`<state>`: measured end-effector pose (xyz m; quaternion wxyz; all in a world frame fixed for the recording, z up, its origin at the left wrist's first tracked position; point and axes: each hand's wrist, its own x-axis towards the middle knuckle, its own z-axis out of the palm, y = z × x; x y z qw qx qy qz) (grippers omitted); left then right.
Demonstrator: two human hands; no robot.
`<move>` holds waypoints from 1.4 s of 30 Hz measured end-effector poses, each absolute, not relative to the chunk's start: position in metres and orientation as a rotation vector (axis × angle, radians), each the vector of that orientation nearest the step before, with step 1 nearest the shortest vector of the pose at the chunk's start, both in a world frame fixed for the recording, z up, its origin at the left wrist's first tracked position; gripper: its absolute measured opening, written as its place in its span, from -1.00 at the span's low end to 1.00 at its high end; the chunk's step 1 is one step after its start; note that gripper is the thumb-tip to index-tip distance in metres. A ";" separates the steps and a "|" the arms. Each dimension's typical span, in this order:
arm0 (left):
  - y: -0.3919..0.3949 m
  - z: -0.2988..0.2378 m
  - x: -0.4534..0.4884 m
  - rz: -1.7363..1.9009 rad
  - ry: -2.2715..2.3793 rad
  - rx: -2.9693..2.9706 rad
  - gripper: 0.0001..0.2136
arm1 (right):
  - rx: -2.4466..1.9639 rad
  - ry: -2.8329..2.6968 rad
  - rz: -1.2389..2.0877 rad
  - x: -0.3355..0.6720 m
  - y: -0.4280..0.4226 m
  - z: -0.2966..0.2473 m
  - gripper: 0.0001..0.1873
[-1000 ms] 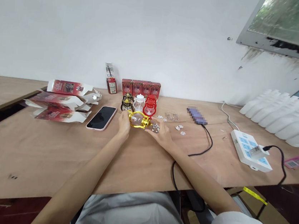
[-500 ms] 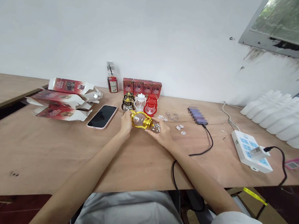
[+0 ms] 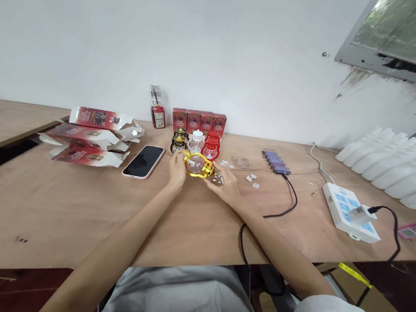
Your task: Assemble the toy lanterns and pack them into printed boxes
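A small gold lantern (image 3: 196, 164) with a clear globe lies on its side between my hands, just above the table. My left hand (image 3: 177, 171) grips its left end. At the other end, my right hand (image 3: 227, 186) pinches the part with the gold tip. Small round button cells (image 3: 218, 178) lie beside my right fingers. Behind the gold lantern stand a white lantern (image 3: 196, 142), a red lantern (image 3: 211, 147) and dark bronze lanterns (image 3: 178, 142). Little white pieces (image 3: 251, 177) and a heap of thin metal bits (image 3: 241, 162) lie to the right.
Red printed cartons (image 3: 90, 137) lie open at left, near a phone (image 3: 143, 161). Small red boxes (image 3: 199, 121) and a bottle (image 3: 157, 110) stand by the wall. Rightward are a cabled purple device (image 3: 277, 163), a power strip (image 3: 350, 212) and white plastic pieces (image 3: 398, 162).
The gold lantern has turned slightly in my hands, its right end a little closer to my right fingers. Both hands keep their hold, and the view has shifted slightly.
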<state>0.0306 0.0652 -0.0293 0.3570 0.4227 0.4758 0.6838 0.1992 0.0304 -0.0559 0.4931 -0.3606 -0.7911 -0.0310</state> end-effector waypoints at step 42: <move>0.072 -0.054 0.026 1.306 1.140 1.515 -0.57 | -0.579 -2.241 -0.245 0.197 0.020 -0.050 -0.54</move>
